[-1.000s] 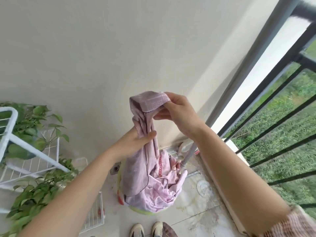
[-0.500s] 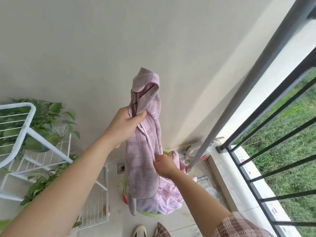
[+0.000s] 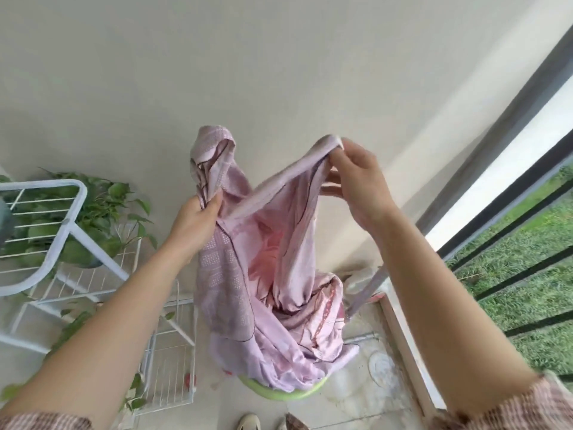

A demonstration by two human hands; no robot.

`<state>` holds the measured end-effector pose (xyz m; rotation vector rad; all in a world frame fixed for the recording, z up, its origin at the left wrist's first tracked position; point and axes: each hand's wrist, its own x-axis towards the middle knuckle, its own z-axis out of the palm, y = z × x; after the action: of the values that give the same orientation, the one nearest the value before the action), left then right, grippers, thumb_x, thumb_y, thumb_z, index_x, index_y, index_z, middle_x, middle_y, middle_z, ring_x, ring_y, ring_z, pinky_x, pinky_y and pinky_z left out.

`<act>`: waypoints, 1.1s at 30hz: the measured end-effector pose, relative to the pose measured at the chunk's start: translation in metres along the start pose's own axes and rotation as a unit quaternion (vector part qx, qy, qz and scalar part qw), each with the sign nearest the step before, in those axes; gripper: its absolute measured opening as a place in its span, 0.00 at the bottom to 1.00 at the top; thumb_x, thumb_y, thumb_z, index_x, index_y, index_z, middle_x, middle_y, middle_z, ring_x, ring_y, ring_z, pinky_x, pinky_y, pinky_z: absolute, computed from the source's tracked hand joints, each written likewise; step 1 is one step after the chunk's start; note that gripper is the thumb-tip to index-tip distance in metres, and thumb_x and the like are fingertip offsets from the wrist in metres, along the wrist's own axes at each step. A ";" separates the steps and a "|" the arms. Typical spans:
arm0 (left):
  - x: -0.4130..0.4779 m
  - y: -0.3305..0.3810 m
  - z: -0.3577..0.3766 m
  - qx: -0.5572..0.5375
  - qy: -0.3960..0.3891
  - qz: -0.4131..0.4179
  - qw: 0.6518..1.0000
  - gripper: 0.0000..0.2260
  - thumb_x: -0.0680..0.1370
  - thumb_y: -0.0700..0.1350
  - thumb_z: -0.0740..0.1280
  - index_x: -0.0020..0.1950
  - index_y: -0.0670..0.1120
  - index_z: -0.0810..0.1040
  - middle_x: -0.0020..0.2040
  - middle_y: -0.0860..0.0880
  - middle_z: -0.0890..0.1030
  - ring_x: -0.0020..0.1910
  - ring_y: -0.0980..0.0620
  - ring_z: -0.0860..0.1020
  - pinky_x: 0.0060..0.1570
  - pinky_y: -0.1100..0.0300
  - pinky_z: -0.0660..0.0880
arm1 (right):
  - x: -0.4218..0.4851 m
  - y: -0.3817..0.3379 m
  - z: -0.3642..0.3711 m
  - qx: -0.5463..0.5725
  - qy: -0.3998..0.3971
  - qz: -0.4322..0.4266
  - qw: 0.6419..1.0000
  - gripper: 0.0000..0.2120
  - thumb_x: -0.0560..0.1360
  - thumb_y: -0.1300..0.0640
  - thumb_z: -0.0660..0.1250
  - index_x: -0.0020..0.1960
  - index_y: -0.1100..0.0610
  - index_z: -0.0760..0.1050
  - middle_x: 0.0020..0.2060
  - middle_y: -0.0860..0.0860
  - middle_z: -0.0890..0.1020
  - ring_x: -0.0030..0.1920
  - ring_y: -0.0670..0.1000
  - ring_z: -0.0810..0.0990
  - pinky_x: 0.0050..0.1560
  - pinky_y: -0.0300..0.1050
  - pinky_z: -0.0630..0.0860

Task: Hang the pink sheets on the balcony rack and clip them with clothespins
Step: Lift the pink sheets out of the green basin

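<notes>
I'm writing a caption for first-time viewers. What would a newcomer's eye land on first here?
The pink sheet, held up in the middle of the view, stands out first: the left hand grips a bunched part while the right hand pinches an edge higher up, to the right. Its lower end trails into a green basin on the floor. A white wire rack with a leafy plant stands at the left.

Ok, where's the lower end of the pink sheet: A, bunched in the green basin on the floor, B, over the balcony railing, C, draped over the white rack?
A: the left hand and right hand lift the pink sheet by its top, and its lower folds lie bunched in the green basin.
</notes>
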<state>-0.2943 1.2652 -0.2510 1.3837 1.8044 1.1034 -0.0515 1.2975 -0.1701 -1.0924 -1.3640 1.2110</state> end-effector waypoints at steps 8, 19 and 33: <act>-0.018 0.021 0.055 0.018 -0.197 0.071 0.978 0.09 0.74 0.56 0.68 0.48 0.52 0.80 0.42 0.55 0.82 0.42 0.59 0.79 0.40 0.66 0.74 | -0.005 0.000 0.030 0.043 -0.149 0.036 0.987 0.11 0.80 0.62 0.57 0.50 0.67 0.75 0.41 0.60 0.79 0.39 0.53 0.81 0.42 0.46 0.82; 0.002 0.032 0.045 -0.084 -0.066 -0.026 0.994 0.14 0.76 0.54 0.66 0.46 0.44 0.81 0.41 0.43 0.83 0.41 0.45 0.82 0.49 0.47 0.78 | -0.065 0.185 0.034 -0.437 -0.180 0.250 0.845 0.18 0.73 0.44 0.67 0.37 0.57 0.68 0.31 0.51 0.71 0.32 0.51 0.71 0.30 0.42 0.66; 0.021 0.029 0.006 -0.086 -0.149 0.023 0.985 0.19 0.69 0.68 0.65 0.43 0.54 0.83 0.35 0.53 0.84 0.34 0.61 0.80 0.36 0.70 0.76 | 0.023 -0.003 0.002 0.055 -0.014 0.028 0.998 0.15 0.80 0.54 0.58 0.36 0.52 0.73 0.31 0.49 0.77 0.31 0.49 0.77 0.32 0.41 0.75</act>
<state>-0.2814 1.2901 -0.2281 1.4087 1.4380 0.9885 -0.0560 1.3196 -0.1653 -1.0468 -1.2798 1.3306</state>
